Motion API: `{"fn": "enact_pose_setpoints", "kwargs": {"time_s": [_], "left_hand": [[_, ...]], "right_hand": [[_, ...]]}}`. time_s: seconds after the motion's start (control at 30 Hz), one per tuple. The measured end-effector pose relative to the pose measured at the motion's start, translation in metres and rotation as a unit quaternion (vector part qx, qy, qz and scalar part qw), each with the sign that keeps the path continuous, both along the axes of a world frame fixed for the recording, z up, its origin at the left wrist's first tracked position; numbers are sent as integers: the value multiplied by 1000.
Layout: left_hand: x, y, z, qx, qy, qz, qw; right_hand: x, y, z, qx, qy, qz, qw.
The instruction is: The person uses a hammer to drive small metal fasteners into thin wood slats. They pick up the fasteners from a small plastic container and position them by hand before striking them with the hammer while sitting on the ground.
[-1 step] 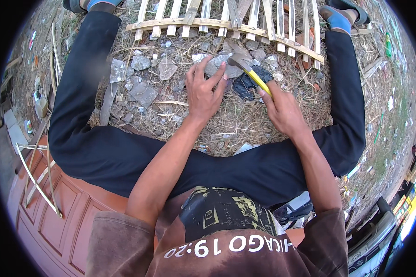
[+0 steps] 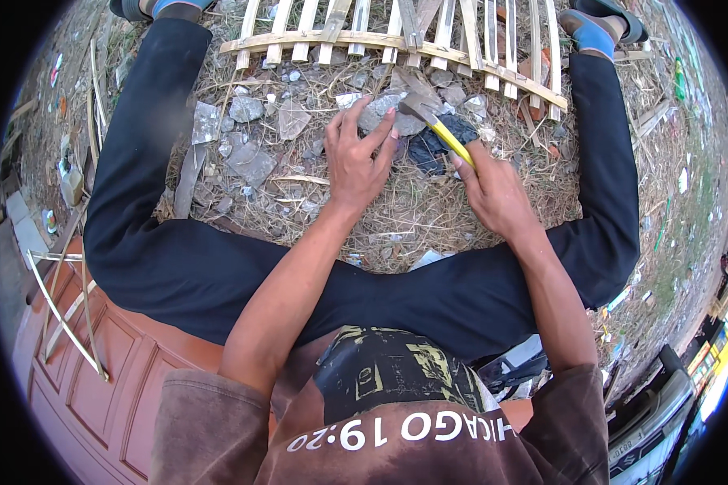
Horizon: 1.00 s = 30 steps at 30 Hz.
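My right hand (image 2: 497, 190) is closed round the yellow handle of a claw hammer (image 2: 451, 141). The hammer's metal head rests over or just above a flat grey stone (image 2: 408, 126) on the ground. Beside that stone, my left hand (image 2: 356, 162) has its fingers apart, with the index finger and thumb close to the hammer head; I see nothing held in it. A dark crumpled piece of plastic or cloth (image 2: 425, 153) lies under the hammer handle. Beyond the stones is a panel of pale wooden slats (image 2: 348, 39) fixed to a curved crosspiece.
My legs in dark trousers (image 2: 137, 137) spread to both sides of the work spot. Broken stones (image 2: 252, 165) and dry straw (image 2: 364, 214) cover the ground. A reddish-brown panelled door (image 2: 105, 388) lies at the lower left, with thin pale strips (image 2: 65, 311) on it.
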State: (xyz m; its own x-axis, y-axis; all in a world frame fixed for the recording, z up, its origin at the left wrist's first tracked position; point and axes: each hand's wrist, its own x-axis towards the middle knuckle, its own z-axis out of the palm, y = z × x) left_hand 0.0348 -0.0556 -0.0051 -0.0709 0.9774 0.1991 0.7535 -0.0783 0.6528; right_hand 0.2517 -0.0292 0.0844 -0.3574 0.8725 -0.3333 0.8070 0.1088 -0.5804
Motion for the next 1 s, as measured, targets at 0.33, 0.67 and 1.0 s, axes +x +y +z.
{"fn": "enact_pose_setpoints", "kwargs": {"time_s": [0.33,0.67,1.0], "left_hand": [[-1,-1,-1,-13,-14,5,1000],[5,14,-3,-84,-111,103,985],[15,17,-11,-72,-70,124,987]], "right_hand": [[0,3,-5,42,-37,23,998],[-2,0,-2,45,-66,29,996],[-2,1,-5,30,-46,13,998]]}}
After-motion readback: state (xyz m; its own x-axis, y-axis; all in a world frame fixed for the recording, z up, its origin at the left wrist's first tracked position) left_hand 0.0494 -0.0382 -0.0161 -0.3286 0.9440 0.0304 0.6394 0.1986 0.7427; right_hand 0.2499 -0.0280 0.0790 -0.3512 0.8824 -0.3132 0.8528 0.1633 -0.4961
